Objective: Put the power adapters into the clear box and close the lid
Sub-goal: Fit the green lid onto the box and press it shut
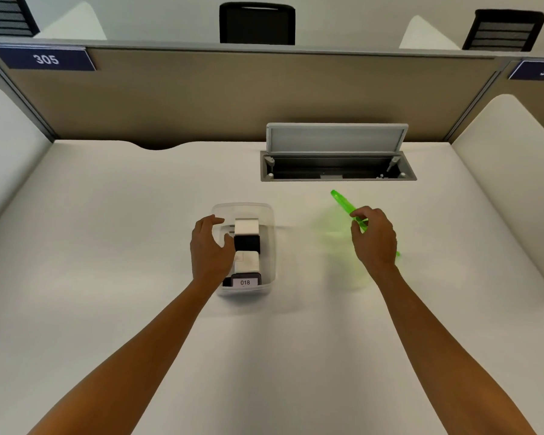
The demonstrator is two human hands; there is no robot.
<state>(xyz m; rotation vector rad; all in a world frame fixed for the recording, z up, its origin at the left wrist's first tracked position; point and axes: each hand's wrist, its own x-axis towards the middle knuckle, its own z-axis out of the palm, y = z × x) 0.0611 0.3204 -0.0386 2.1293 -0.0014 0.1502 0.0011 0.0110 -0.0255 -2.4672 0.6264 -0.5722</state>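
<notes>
While adapters point(247, 243) sit in the clear box point(270, 233), its lid point(347, 208) is off.
Right hand point(374, 237) grips the green lid; left hand point(211, 246), fingers loose, holds nothing at the box's near side.

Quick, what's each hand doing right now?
Left hand: open, empty, at the clear box.
Right hand: closed on the green lid.
</notes>
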